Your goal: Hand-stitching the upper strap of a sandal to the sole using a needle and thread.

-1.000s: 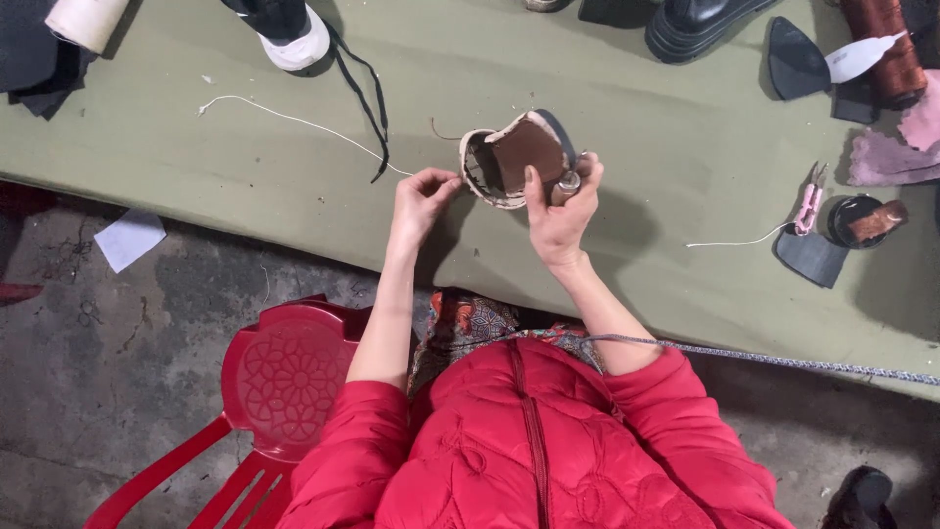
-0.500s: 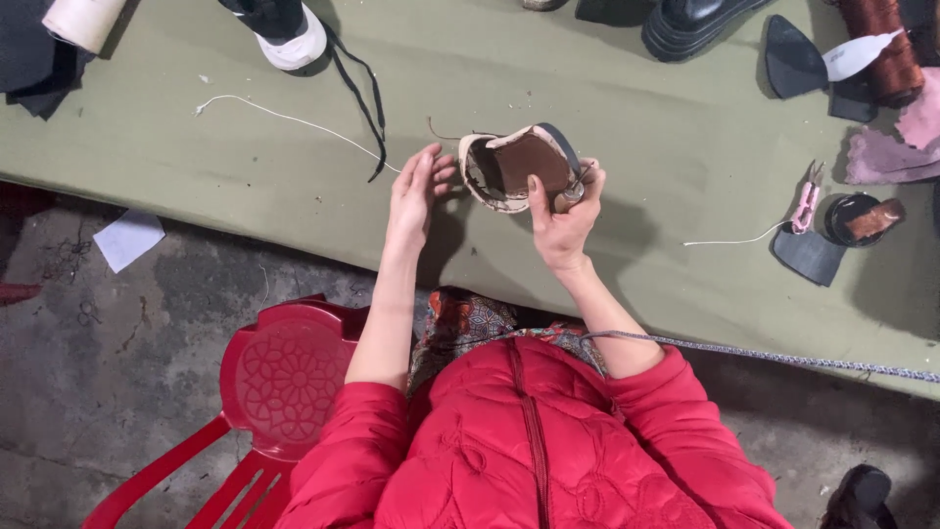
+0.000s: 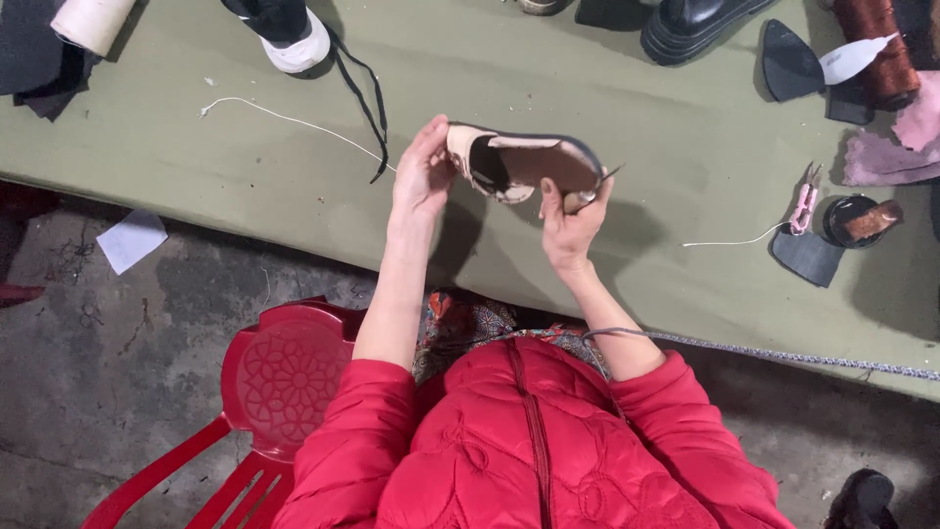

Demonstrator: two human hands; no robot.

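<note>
Both your hands grasp the shoe upper (image 3: 524, 165) mid-frame above the green counter (image 3: 607, 108): left hand (image 3: 423, 176) pinching its near end, right hand (image 3: 571, 223) gripping the far end. Thread (image 3: 284, 120), snips (image 3: 804, 204) and boots (image 3: 697, 22) lie around; concrete floor (image 3: 117, 323) lower left.

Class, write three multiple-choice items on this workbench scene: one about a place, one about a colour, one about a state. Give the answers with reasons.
1. Where does the small pink scissors lie? A on the chair; B on the green table, right of the hands; C on the floor.
2. What colour is the jacket? A blue; B red; C grey.
3. How is the shoe piece held? A by both hands; B by one hand; C lying untouched.

B: it lies beside a dark patch on the tabletop.
B: the padded sleeves are red.
A: left hand and right hand grip its ends.
</note>
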